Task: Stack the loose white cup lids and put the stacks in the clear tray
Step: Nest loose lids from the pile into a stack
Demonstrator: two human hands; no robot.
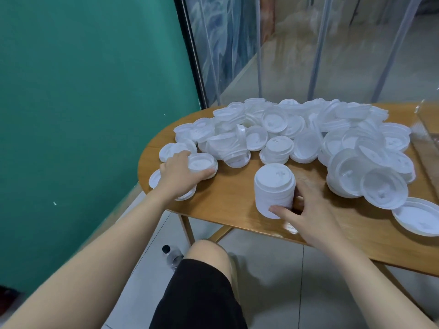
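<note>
A big heap of loose white cup lids [297, 131] covers the far half of the wooden table [237, 198]. My right hand [308, 210] grips a tall stack of lids [274, 188] standing near the table's front edge, thumb on its near side. My left hand [180, 174] reaches to the heap's left end and holds a small stack of lids [202, 163] between thumb and fingers. More lids lie under that hand. The clear tray [427, 129] shows only as a corner at the right edge.
A green wall stands to the left and clear plastic curtain strips hang behind the table. A single upturned lid [415, 219] lies at the front right. A water bottle [172, 256] lies on the tiled floor under the table, beside my knee [206, 252].
</note>
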